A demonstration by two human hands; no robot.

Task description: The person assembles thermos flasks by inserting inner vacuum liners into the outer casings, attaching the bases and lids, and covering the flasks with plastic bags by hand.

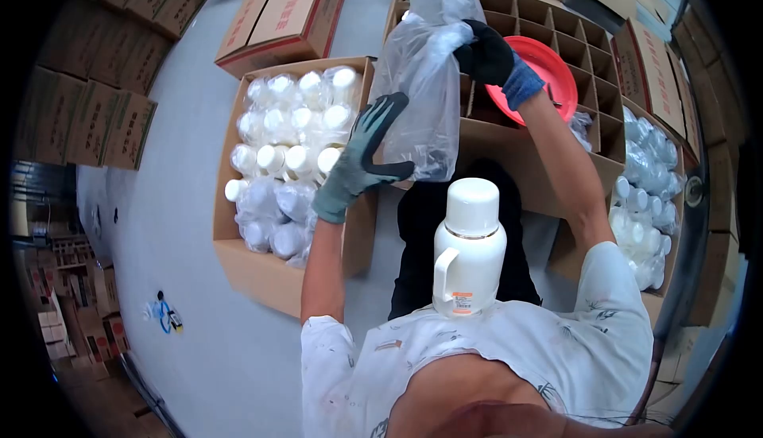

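Closest up, a white shirt (477,331) is seen, with a white flask (472,249) upright just beyond, easily toppled if knocked. At the left of the divided carton (520,152), a plastic bag (417,124) is gripped by the right hand (488,55); the left hand (350,165) is spread open, so it's dropped if that grip's loosened.

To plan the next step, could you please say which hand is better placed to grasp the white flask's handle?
Probably the left hand: it is spread open at the plastic bag and nearer the white flask, whose handle faces its side. The right hand holds the bag's upper part.
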